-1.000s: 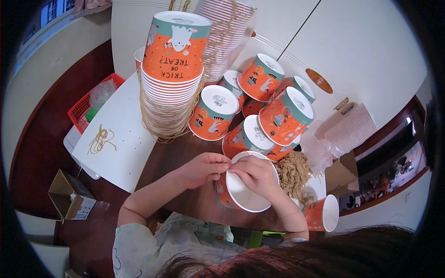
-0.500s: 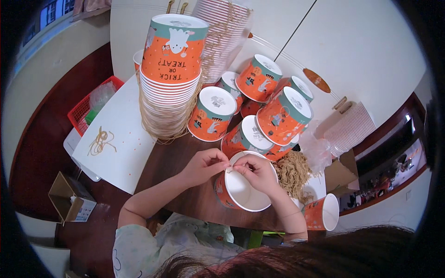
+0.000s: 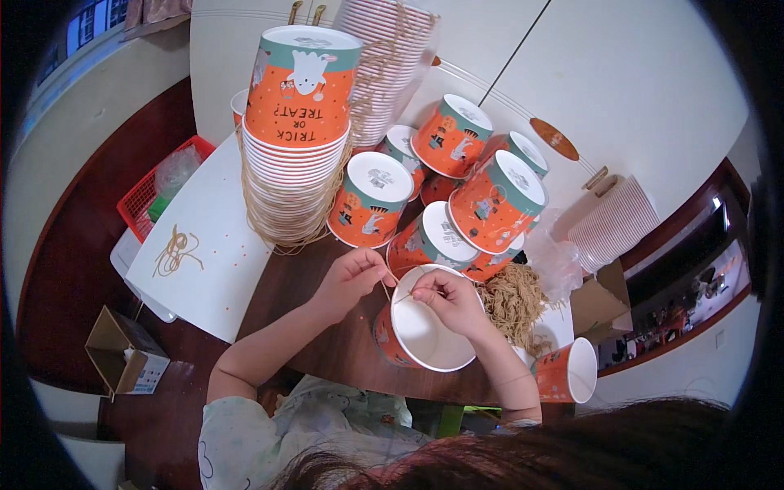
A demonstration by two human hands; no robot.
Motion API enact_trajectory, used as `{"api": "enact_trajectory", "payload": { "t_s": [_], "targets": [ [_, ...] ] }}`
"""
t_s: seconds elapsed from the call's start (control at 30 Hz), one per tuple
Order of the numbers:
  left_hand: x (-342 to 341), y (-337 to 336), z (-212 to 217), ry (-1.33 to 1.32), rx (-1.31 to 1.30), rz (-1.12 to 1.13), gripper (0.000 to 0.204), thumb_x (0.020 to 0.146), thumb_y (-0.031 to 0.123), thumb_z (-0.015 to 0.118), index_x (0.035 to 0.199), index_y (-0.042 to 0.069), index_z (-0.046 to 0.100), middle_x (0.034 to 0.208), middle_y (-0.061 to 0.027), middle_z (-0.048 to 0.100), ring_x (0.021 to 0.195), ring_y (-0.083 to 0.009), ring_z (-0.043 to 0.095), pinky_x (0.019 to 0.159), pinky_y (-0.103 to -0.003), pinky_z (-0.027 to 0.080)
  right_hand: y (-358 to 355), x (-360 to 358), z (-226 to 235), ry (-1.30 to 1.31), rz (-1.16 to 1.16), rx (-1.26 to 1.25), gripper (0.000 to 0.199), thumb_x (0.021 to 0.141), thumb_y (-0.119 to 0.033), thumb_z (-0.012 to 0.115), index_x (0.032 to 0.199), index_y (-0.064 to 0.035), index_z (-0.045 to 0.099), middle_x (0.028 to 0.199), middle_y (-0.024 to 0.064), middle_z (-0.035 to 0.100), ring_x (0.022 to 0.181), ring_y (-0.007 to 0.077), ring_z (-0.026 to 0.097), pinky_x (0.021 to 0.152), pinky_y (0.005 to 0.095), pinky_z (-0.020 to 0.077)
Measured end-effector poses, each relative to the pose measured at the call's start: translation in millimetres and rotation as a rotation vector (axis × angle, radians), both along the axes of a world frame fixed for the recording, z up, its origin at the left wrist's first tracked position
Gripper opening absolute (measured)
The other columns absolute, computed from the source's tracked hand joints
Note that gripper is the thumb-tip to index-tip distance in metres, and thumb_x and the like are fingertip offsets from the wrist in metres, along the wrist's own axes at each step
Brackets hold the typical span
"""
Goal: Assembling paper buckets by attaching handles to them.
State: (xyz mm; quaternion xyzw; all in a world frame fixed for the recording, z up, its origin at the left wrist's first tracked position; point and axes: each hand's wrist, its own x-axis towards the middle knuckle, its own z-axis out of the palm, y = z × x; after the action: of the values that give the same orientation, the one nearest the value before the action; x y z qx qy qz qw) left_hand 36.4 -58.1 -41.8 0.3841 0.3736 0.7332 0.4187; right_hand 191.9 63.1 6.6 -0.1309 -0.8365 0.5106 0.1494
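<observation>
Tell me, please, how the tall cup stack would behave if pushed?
The cup stack stands much taller than it is wide, so it would likely tip. Being paper, it is probably light and slides easily. String loops hang around it, so they might snag.

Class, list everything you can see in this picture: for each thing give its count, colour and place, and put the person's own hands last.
open cup: one, orange outside and white inside, on the dark wooden table at both hands
tall cup stack: one, orange and teal, far left of the table
upturned cups: about eight, orange and teal with white bases, piled behind the open cup
twine bundle: one, tan, right of the open cup
side cup: one, orange, lying at the table's right edge
white board: one, left of the table, with a loop of twine on it
red basket: one, on the floor, far left
cardboard box: one, brown, lower left
left hand: pinching a strand at the cup rim
right hand: fingers at the rim
</observation>
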Motion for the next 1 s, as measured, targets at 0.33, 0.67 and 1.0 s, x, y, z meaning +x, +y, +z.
{"api": "enact_trajectory", "payload": {
  "t_s": [0.33,0.67,1.0],
  "targets": [
    [-3.9,4.0,-6.0,-0.09,-0.078,0.014,0.003,0.085,0.009,0.048,0.083,0.008,0.048,0.074,-0.005,0.058,0.052,-0.0024,0.036,0.047,-0.016,0.027,-0.5,3.3,1.4,-0.019,0.037,-0.071,0.007,0.084,-0.007,0.056,0.083,0.0002,0.056,0.071,-0.0017,0.054,0.065,0.0035,0.048,0.058,0.0192,0.0406],
    [-7.5,10.3,-11.3,0.128,-0.07,0.084,0.005,0.085,0.009,0.05,0.081,0.007,0.052,0.075,0.0,0.058,0.055,-0.0014,0.039,0.049,-0.016,0.031,1.5,4.9,4.1,-0.05,0.101,-0.075,0.005,0.084,-0.005,0.055,0.084,0.0,0.055,0.072,-0.002,0.053,0.067,0.0034,0.046,0.059,0.0189,0.0387],
    [-14.5,13.7,-16.8,0.386,-0.026,0.108,0.006,0.085,0.007,0.052,0.086,0.002,0.054,0.08,-0.0004,0.058,0.073,-0.0037,0.052,0.066,-0.019,0.042,-7.2,19.1,12.9,-0.107,0.104,-0.116,0.006,0.083,-0.007,0.056,0.086,-0.0012,0.055,0.075,-0.0011,0.054,0.067,0.0048,0.047,0.06,0.0198,0.0397]
  ]
}}
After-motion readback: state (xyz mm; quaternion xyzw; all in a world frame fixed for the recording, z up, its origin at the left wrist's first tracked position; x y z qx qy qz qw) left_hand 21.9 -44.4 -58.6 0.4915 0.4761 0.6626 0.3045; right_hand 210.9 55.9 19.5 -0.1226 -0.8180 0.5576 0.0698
